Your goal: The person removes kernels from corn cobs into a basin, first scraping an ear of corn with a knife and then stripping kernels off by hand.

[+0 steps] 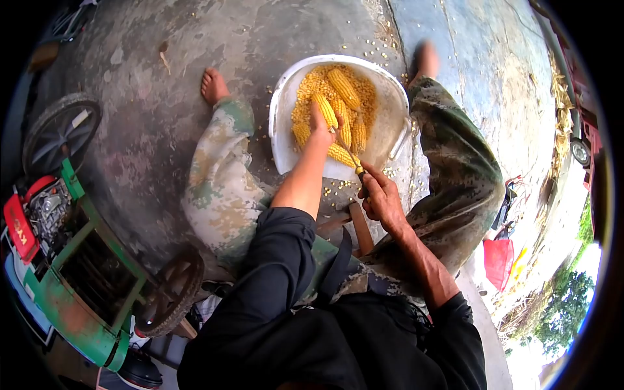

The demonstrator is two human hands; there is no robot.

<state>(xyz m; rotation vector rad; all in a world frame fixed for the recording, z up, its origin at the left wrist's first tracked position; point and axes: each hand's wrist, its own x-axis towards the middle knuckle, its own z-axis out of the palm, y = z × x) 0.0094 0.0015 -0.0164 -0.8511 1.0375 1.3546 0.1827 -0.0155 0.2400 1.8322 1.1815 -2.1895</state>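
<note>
My left hand (pixel 317 129) is closed around a yellow corn cob (pixel 325 112) over a white basin (pixel 276 130). In my right hand (pixel 382 196) is a screwdriver-like tool (pixel 359 171) with a dark and yellow handle and a thin metal shaft. Its shaft points up and left to the near end of the held cob; whether the tip touches kernels is hidden by my left fingers. Several more cobs, among them a large corn cob (pixel 343 89), lie on loose corn kernels (pixel 369 104) inside the basin.
Scattered kernels (pixel 335 186) dot the concrete floor around the basin. My legs and bare feet flank it, with a wooden piece (pixel 361 227) between my legs. At left stands a green wheeled machine (pixel 78 286) with a red engine. A red bag (pixel 498 263) lies at right.
</note>
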